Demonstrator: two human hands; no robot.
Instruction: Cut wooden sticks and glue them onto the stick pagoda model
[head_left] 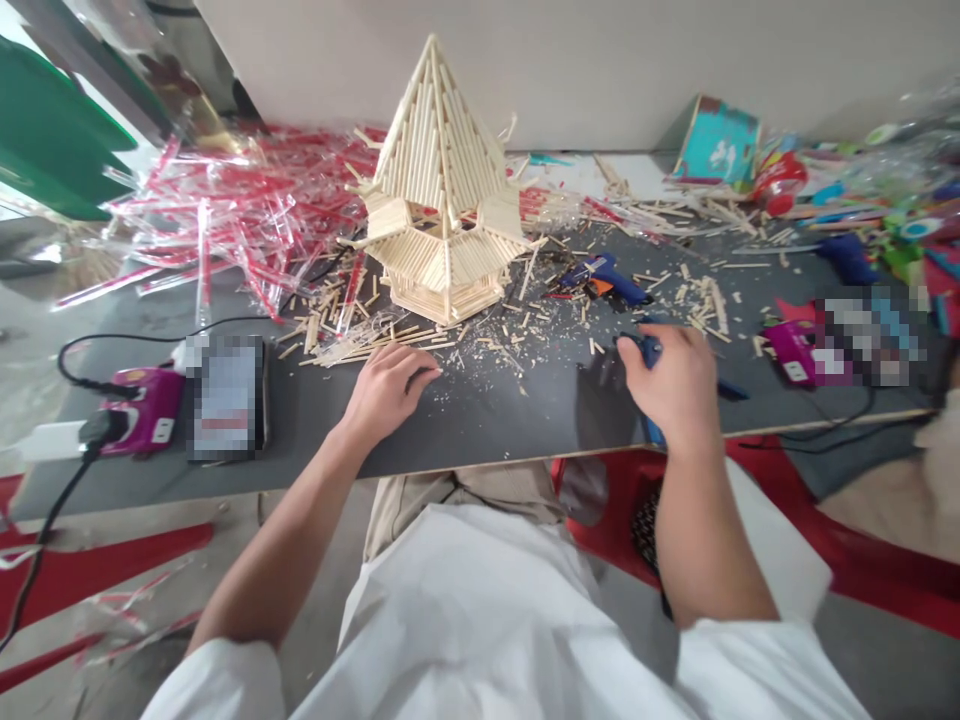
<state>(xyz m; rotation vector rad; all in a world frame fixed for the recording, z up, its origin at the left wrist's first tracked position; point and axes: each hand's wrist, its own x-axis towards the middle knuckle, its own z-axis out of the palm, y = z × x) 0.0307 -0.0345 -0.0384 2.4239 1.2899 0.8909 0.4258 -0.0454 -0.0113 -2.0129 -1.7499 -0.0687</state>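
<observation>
My left hand [391,392] rests on the table edge side of a pile of thin wooden sticks [367,345]. Its fingers are loosely bent with a gap at the thumb, and nothing shows in them. On the right, my right hand [675,385] is closed around a blue-handled tool [654,432] that looks like pliers; the hand hides most of it. Beyond both hands stands a tower-shaped model [446,190] built of pale wooden sticks, with a pointed roof and a flared lower roof. Neither hand touches the model.
A blue glue gun [611,278] lies right of the model amid stick offcuts. Red-and-clear plastic wrappers [247,220] heap at the left. A phone [227,398] and a purple power strip [146,410] with cables sit at the left edge. A teal cup [716,140] lies tipped at the back right.
</observation>
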